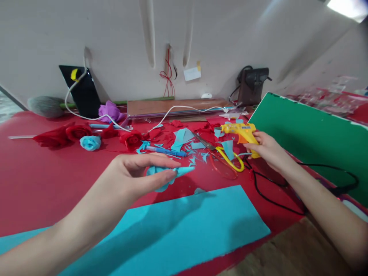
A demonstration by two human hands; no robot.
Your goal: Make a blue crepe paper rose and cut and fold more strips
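Observation:
My left hand (138, 174) hovers above the red table (43, 180), its thumb and fingers pinched on a rolled blue paper flower bud (172, 174) whose pointed tip faces right. My right hand (266, 147) is wrapped round the handle of a yellow glue gun (240, 132), nozzle pointing left, resting near the table surface. A black cord (276, 191) trails from the gun toward me. A large blue paper sheet (184, 226) lies flat below my left hand.
Yellow-handled scissors (227, 157), a blue pen (166, 151) and several blue and red paper scraps lie between my hands. Red roses (60, 134), a blue rose (90, 142) and a purple flower (109, 111) sit at left. A green board (313, 134) leans at right; a phone (82, 92) stands against the wall.

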